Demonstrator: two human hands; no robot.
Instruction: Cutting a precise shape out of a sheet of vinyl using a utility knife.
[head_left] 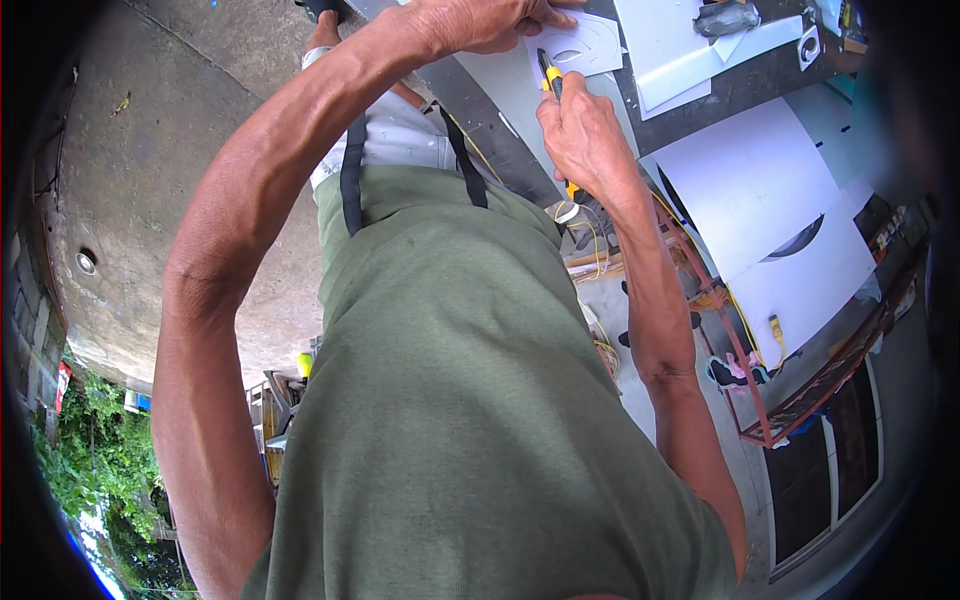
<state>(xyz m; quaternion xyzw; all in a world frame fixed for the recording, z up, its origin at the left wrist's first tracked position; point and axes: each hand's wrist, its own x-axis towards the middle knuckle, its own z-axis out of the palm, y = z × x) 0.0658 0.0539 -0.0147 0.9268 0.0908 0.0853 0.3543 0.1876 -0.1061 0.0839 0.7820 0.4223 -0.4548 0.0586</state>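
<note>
My right hand [585, 130] is closed around a yellow and black utility knife [553, 80]. Its tip points at a small white sheet [598, 40] on the dark work table [655, 128]. A curved, leaf-shaped outline or slot shows in that sheet, just beside the blade end. At the top edge of the picture, my left hand [490, 22] rests on the sheet's upper left part with its fingers stretched out. Some of those fingertips are cut off by the picture's edge.
Larger white sheets [665, 60] and a dark wrapped lump [727, 18] lie farther right on the table. Big white panels [760, 185], one with a curved opening, rest on a red metal frame [745, 400]. Concrete floor [140, 200] stretches to the left.
</note>
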